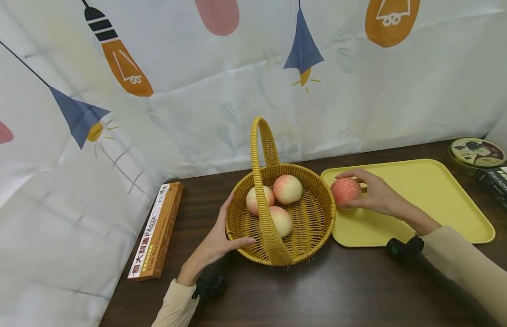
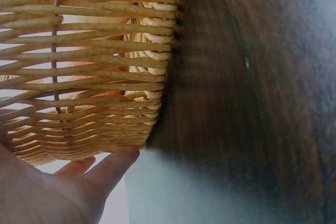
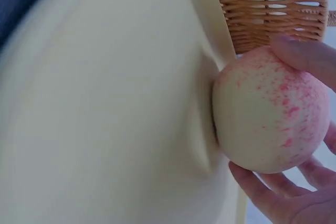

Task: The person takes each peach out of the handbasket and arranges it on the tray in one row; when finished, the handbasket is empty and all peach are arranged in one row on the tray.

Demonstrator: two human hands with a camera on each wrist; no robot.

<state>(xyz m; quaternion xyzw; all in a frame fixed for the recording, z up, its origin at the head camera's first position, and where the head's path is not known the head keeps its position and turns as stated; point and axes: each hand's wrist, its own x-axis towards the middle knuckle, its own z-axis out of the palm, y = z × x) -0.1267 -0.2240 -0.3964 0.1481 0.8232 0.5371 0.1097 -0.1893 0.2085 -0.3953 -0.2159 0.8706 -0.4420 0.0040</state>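
Observation:
My left hand holds the left side of a woven yellow basket with a tall arched handle, its thumb over the near rim. In the left wrist view, fingers lie against the basket's weave. Three pale peaches with pink blush, one of them a peach at the back, sit inside. My right hand grips another peach, redder on top, at the left end of a yellow tray. Thumb and fingers span this peach in the right wrist view, close over the tray.
An orange and white pasta box lies left of the basket. At the back right stands a round tin, with a dark box beside the tray. A patterned cloth hangs behind the dark wooden table.

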